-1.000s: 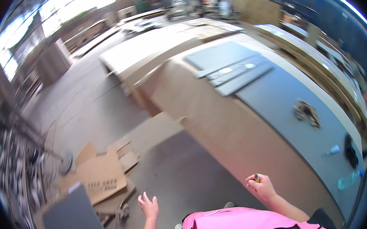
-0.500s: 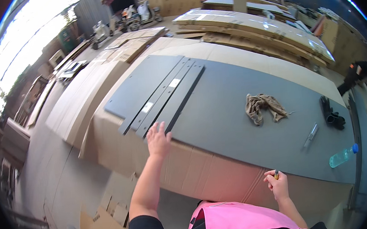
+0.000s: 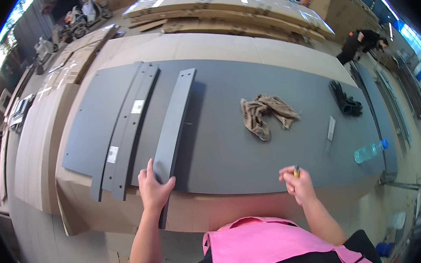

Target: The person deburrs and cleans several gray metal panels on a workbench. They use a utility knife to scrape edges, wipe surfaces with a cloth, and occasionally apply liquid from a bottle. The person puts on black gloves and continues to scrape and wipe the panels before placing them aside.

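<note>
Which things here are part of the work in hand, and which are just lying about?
Likely in the work:
- grey strip, in the left hand
- pen-like tool, in the right hand

Probably lying about:
- brown cloth
- black gloves
- clear bottle

The grey strip (image 3: 175,127) looks smooth and matt, the rag (image 3: 254,119) rough cloth.

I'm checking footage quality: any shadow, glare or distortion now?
Head view: shadow on the grey panel, right of the narrow board in the left hand; head view: glare on the stacked packages; head view: the panel's edges bow, corners go black.
</note>
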`<state>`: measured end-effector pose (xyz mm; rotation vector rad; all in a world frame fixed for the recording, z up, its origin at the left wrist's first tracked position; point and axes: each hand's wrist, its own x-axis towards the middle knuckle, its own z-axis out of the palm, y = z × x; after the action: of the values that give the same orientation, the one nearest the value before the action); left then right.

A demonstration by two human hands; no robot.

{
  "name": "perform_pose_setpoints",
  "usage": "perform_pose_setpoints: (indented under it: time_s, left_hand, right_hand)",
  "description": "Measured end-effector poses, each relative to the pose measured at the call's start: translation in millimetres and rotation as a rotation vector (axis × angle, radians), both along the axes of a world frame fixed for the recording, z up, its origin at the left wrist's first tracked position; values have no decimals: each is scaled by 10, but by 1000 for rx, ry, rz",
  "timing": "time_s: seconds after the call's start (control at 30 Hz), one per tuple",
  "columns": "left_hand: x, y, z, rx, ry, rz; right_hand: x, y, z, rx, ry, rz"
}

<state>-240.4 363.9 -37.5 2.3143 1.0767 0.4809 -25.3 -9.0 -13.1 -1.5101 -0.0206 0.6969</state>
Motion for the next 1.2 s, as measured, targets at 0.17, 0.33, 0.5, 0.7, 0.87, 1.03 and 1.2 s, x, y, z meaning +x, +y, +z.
perform_pose_setpoints:
  time_s: [0.17, 0.33, 0.5, 0.7, 0.87, 1.03, 1.2]
  left_hand:
    - [-282, -114, 409, 212, 72, -351]
    - [15, 293, 746, 4, 261, -619]
    - [865, 490, 851, 189, 373, -806]
    - [1553, 284, 346, 273, 467, -770]
    - [1492, -471, -97, 306, 203, -668]
    - [2391, -1029, -29, 170, -117, -554]
    - [3537, -1404, -276, 383, -45, -633]
  right_hand:
    - [542, -27, 61, 261, 0, -325]
    - [542, -421, -91, 238, -39, -450]
    - [258, -896, -363, 128, 116, -463]
    - [99, -1165, -389, 30, 48, -420]
    - [491, -1097, -114, -104, -138, -314]
    - [802, -662, 61, -339, -885, 115]
    - [319, -439, -4, -721, -934, 494]
